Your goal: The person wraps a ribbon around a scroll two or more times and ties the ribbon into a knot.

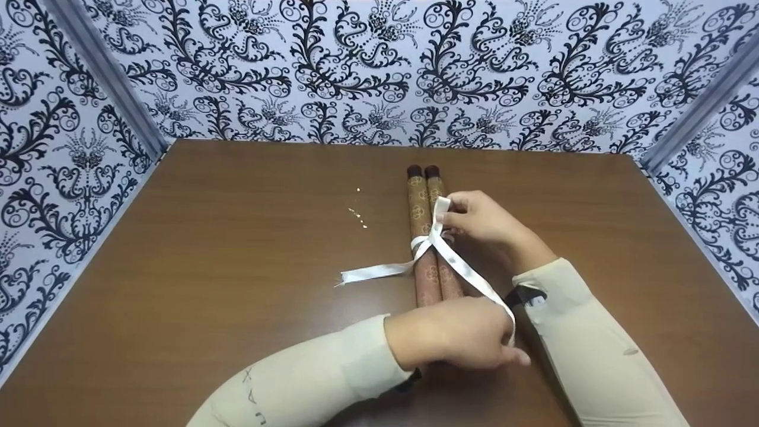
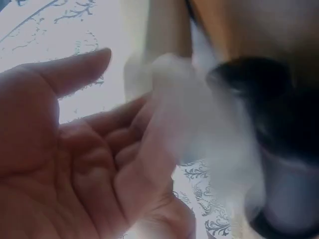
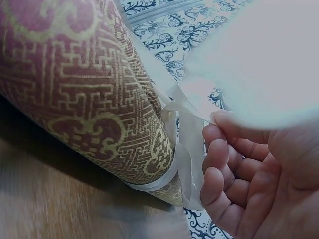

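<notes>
Two brocade-covered rolls (image 1: 420, 261) with dark end caps, like rolled scrolls, lie side by side on the table. A white ribbon (image 1: 468, 274) circles them and crosses itself on top, one tail stretching left with a frayed end. My right hand (image 1: 486, 222) pinches a raised loop of it between thumb and fingertips; the right wrist view shows this pinch beside the patterned roll (image 3: 79, 89). Across the near part of the rolls, my left hand (image 1: 459, 332) has the other ribbon length running over it by the thumb. In the left wrist view its thumb stands apart, fingers loosely bent, ribbon (image 2: 224, 149) blurred.
The brown wooden table (image 1: 237, 237) carries small pale flecks (image 1: 357, 215) left of the rolls. Walls (image 1: 379, 71) with black scrollwork on white enclose its back and sides. A dark strap (image 1: 525, 295) shows at the right sleeve's cuff.
</notes>
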Action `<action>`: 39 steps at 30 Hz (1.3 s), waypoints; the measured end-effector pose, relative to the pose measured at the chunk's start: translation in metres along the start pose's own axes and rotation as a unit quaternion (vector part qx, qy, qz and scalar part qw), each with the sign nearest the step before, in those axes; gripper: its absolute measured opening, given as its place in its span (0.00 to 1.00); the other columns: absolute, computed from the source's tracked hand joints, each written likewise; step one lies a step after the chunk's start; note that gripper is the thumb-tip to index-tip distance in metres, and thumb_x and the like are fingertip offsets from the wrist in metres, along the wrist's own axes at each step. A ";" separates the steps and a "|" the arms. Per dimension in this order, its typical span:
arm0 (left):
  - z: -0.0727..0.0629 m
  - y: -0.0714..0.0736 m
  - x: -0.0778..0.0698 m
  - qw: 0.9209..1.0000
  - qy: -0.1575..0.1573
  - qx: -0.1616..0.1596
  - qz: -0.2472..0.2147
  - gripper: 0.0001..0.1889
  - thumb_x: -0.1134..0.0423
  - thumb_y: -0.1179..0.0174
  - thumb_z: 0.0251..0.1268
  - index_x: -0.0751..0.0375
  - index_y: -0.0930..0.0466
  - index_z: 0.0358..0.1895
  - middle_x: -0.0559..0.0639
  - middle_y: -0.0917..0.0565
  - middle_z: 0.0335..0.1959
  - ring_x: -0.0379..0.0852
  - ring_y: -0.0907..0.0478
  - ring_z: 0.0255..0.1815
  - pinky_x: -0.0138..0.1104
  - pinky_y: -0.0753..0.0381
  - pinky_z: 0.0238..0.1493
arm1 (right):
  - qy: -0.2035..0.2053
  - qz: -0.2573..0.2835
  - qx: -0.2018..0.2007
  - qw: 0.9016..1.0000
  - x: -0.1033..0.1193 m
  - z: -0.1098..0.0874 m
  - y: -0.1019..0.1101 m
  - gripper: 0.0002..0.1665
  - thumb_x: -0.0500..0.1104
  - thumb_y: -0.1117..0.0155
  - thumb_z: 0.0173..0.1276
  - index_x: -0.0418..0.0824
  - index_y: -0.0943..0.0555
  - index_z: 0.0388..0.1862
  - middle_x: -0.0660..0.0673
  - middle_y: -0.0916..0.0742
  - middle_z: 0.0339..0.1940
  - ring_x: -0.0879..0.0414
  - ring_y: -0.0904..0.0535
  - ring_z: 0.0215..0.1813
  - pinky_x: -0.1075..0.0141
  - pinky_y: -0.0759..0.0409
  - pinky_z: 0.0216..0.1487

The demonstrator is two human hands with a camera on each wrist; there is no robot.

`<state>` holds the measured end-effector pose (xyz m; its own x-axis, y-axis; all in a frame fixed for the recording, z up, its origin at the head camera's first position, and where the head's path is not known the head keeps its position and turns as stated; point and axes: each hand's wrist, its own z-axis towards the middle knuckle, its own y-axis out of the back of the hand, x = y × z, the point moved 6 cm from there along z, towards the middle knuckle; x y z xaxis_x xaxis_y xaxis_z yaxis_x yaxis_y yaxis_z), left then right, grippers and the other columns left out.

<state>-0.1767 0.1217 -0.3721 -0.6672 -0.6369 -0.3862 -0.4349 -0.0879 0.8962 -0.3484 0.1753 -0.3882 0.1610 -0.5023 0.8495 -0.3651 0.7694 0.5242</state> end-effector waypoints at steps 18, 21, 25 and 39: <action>0.016 0.053 0.135 0.821 0.046 -0.349 -0.449 0.07 0.64 0.37 0.73 0.62 0.11 0.44 0.49 0.15 0.30 0.38 0.23 0.28 0.30 0.21 0.34 | 0.027 -0.037 -0.001 0.999 0.002 -0.002 0.003 0.04 0.37 0.35 0.72 0.36 0.17 0.36 0.49 0.17 0.28 0.57 0.23 0.31 0.68 0.23 0.35; 0.015 0.050 0.162 0.739 0.073 -0.407 -0.532 0.07 0.66 0.37 0.72 0.66 0.14 0.43 0.50 0.19 0.26 0.42 0.23 0.25 0.32 0.20 0.30 | 0.014 -0.014 0.007 1.000 0.001 -0.001 0.001 0.06 0.39 0.34 0.74 0.37 0.16 0.38 0.47 0.16 0.29 0.54 0.21 0.31 0.66 0.20 0.35; 0.014 0.049 0.179 0.727 0.082 -0.429 -0.530 0.11 0.65 0.35 0.70 0.68 0.17 0.49 0.50 0.17 0.34 0.41 0.20 0.32 0.36 0.14 0.38 | 0.019 -0.011 0.009 1.000 0.004 -0.001 -0.001 0.06 0.39 0.34 0.73 0.35 0.15 0.41 0.47 0.13 0.32 0.52 0.18 0.36 0.61 0.16 0.42; 0.019 0.043 0.177 0.801 0.077 -0.345 -0.483 0.19 0.71 0.31 0.65 0.70 0.19 0.58 0.63 0.12 0.48 0.46 0.14 0.44 0.31 0.16 0.49 | 0.014 -0.027 -0.003 1.000 0.015 -0.002 -0.003 0.09 0.40 0.36 0.76 0.35 0.13 0.42 0.48 0.15 0.29 0.56 0.21 0.31 0.69 0.21 0.33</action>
<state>-0.3252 0.0194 -0.4061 -0.1149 -0.1003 -0.9883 -0.2302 -0.9651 0.1247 -0.3430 0.1668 -0.3769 0.2058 -0.5326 0.8210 -0.3492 0.7438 0.5700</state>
